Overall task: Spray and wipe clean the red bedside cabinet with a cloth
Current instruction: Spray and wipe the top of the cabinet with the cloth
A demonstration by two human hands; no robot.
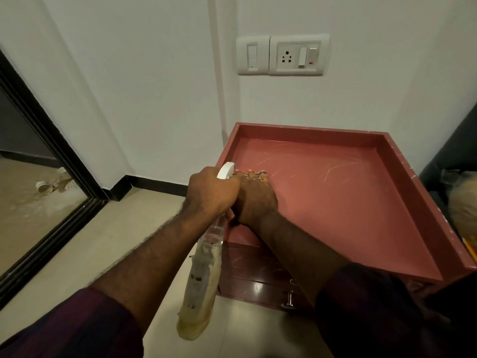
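The left grip (211,192) curls round the spray bottle (201,275) neck at the red cabinet (335,202) left edge. The right grip (255,200) lies spread flat on the cabinet top, with no cloth visible. A squeeze now could wet those fingers, as the nozzle sits so close.

Probably a home bedroom: red bedside cabinet (335,192), wall switches (282,55), tiled floor (85,244).
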